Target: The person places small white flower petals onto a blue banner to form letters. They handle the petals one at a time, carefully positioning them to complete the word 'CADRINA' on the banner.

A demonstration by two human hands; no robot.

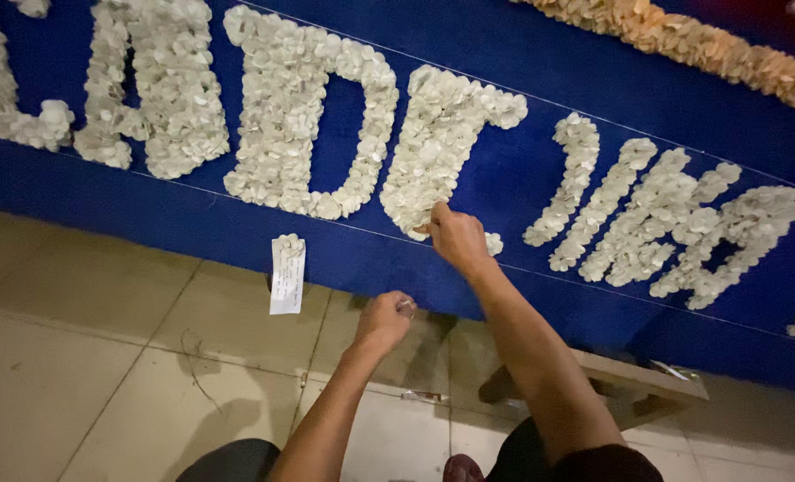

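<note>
A large blue board (522,178) leans upright in front of me, covered with big letter shapes made of several small white paper flowers (299,116). My right hand (455,236) is raised to the board, fingertips pinched on a white flower at the lower edge of one letter shape (442,143). My left hand (387,317) hangs lower, near the board's bottom edge, closed in a loose fist around something small and pale that I cannot make out.
A white paper slip (287,275) hangs off the board's lower edge. A wooden stool (625,384) stands on the beige tiled floor (103,357) at my right. A band of orange flowers (710,45) runs along the board's top right. My knees show at the bottom.
</note>
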